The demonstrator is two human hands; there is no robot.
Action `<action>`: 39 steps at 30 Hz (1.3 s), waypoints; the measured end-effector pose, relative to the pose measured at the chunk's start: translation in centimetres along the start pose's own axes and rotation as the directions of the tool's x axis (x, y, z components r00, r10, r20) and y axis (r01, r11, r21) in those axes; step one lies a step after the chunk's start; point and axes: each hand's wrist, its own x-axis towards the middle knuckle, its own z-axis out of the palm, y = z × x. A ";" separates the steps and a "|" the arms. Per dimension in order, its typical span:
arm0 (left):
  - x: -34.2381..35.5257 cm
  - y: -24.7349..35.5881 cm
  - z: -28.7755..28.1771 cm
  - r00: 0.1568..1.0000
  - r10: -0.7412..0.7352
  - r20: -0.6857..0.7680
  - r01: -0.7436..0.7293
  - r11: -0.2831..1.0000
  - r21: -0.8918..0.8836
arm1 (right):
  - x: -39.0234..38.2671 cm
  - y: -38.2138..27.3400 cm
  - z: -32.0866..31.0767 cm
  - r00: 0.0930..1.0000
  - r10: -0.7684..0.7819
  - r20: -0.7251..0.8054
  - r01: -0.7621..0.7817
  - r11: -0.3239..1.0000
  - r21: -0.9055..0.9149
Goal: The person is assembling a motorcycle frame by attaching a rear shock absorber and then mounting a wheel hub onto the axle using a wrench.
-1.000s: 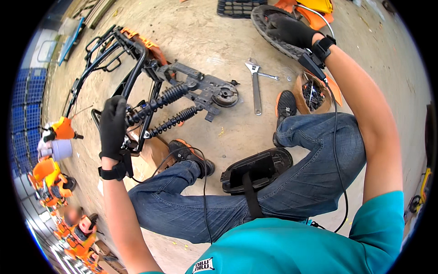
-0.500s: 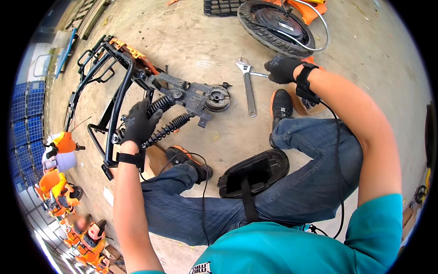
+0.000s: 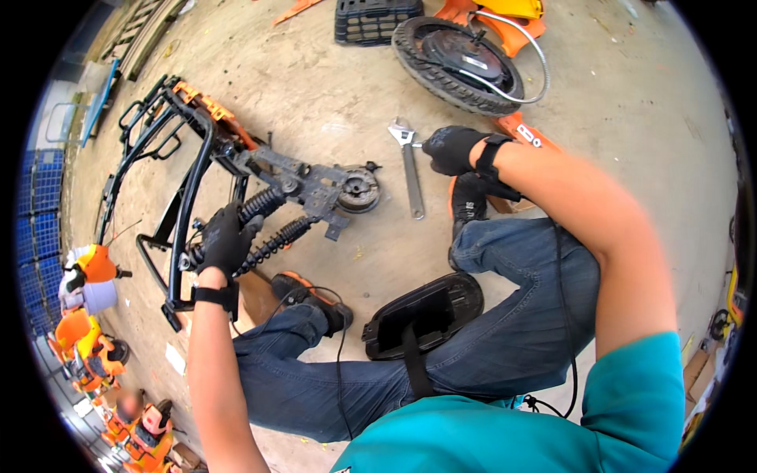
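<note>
My left hand (image 3: 229, 236), in a black glove, is curled over the near end of a coil shock absorber (image 3: 261, 202), beside the black tubular frame (image 3: 206, 150). A second spring (image 3: 277, 240) runs just right of it. The frame ends in a grey bracket (image 3: 309, 193) with a round drum (image 3: 359, 189). My gloved right hand (image 3: 449, 150) is closed on the small wrench (image 3: 420, 144), whose far end crosses the adjustable wrench (image 3: 412, 178) lying on the floor.
A tyred wheel (image 3: 426, 51) with a cable lies behind, near a black crate (image 3: 377, 24) and orange panels. An open black housing (image 3: 422, 315) sits between my legs. Orange vehicles (image 3: 83, 351) and a blurred person (image 3: 130, 406) are at left. Planks (image 3: 138, 31) lie at upper left.
My right hand has left the wheel and come down-left onto the small wrench. My left hand has shifted on the shock absorber. The whole view has moved slightly.
</note>
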 end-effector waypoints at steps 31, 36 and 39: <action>0.1 -0.2 0.3 0.995 -0.066 0.072 0.063 0.997 0.041 | 2.5 15.2 -1.3 0.881 0.359 -0.307 -0.266 0.914 0.306; 0.3 0.1 -0.1 0.995 -0.075 0.069 0.071 0.996 0.049 | 2.0 17.2 0.1 0.837 0.415 -0.358 -0.333 0.904 0.268; 0.2 -0.3 0.1 0.993 -0.082 0.084 0.080 0.996 0.024 | 2.6 18.1 0.9 0.855 0.399 -0.332 -0.306 0.904 0.299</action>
